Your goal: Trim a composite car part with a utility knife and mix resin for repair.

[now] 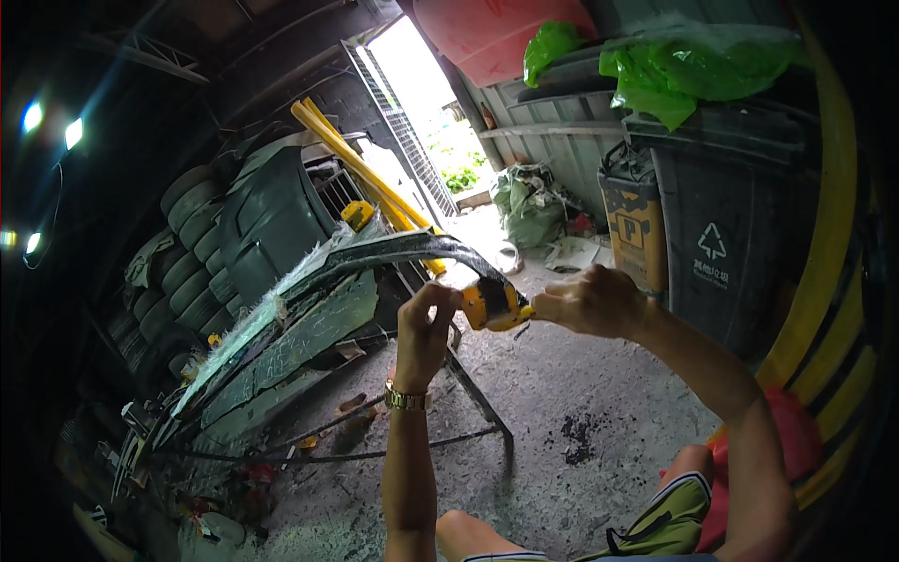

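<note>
Both of my hands are raised at the middle of the view, at the end of a curved dark strip on a long, scratched panel. A yellow-and-black blocky piece sits between them; I cannot make out its exact kind. With thumb and fingers closed together, my left hand grips its left edge. My right hand is closed at its right side, around a small yellow end. The panel rests on a thin metal stand. A second yellow-and-dark piece is behind the panel.
Stacked tyres and a large dark car part stand at the left. Yellow poles lean near the open doorway. On the right are a dark bin, a worn yellow container and yellow slats.
</note>
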The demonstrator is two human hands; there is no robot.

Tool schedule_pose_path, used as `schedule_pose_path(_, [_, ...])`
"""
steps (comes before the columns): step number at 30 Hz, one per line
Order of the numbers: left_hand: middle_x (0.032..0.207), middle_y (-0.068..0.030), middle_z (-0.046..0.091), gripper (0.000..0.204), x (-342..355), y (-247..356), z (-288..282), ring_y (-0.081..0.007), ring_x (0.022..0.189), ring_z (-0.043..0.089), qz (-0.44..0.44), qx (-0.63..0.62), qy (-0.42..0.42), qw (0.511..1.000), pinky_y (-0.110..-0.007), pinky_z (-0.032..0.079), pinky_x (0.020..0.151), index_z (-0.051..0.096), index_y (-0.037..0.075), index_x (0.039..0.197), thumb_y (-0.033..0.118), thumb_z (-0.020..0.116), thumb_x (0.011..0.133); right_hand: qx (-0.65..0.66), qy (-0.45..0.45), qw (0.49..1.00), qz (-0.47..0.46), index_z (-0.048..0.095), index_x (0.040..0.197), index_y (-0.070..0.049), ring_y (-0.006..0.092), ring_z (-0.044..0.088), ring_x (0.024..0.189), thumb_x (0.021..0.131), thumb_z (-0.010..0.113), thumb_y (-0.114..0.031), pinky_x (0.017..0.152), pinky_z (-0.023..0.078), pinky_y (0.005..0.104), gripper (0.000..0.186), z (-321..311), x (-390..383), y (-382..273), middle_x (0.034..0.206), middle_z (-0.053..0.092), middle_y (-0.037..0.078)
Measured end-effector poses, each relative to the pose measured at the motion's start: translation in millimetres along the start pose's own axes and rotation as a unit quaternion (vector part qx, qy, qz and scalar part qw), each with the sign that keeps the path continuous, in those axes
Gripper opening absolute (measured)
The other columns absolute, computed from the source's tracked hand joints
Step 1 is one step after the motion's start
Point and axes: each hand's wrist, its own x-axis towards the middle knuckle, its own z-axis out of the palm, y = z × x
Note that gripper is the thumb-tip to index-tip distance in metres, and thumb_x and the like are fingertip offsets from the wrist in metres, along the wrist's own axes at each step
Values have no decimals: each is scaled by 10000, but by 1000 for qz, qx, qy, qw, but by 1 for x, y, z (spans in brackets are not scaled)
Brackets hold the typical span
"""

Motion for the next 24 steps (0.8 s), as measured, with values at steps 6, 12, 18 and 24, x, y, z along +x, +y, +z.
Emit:
schedule_pose_path(6, [771,-48,631,156,-7,5,3,-94,718,583,-42,-34,5,999,-240,455,647,594,-21,860,128,577,904,10,111,993,25,550,909,-110,183,617,729,816,617,-190,628,521,324,140,-7,-10,-6,773,538,32])
schedule_pose_path(12, [839,-36,625,208,-14,-3,13,-92,779,586,-82,-180,33,980,-247,474,708,604,-32,921,172,560,923,-18,110,994,-8,554,922,-116,181,605,796,802,634,-207,658,524,300,170,6,2,3,846,517,24])
schedule_pose_path(18, [949,-78,592,170,-40,-12,27,-111,894,574,-72,-261,38,962,-252,474,814,608,-40,1013,78,582,893,18,169,986,5,569,876,-111,164,598,771,786,649,-205,661,521,303,153,2,9,5,841,519,18])
schedule_pose_path(24, [860,-12,584,82,-43,-25,39,-57,757,503,-42,-193,65,978,-202,380,626,617,-5,942,36,595,875,2,154,988,-33,580,827,-118,150,597,753,787,647,-214,657,516,295,123,7,18,10,812,522,10])
